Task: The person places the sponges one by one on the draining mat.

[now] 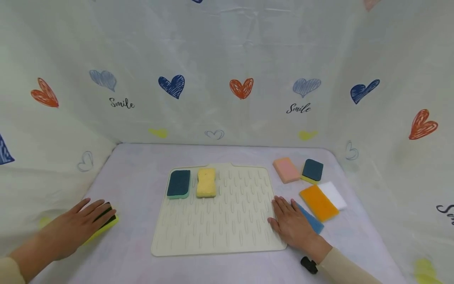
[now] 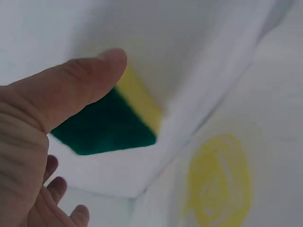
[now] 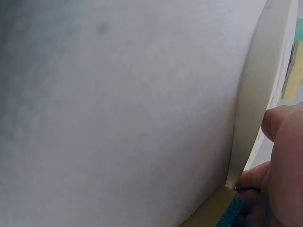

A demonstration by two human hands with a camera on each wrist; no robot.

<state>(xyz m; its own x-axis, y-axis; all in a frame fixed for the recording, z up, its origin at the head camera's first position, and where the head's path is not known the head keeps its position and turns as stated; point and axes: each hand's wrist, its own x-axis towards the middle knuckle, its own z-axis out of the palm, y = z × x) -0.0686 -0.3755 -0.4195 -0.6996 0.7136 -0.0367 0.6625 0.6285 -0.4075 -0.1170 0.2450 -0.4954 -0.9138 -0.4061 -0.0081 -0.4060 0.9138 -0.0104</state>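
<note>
The left hand [image 1: 72,228] pinches a yellow-and-green sponge [image 2: 111,127]; the right hand [image 1: 293,225], loosely outstretched, rests at the mat [image 1: 209,225]'s edge

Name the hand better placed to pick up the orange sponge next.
Right, most likely. The right hand rests at the right edge of the mat, close to the orange sponge; the left hand lies over a green-and-yellow sponge left of the mat.
</note>
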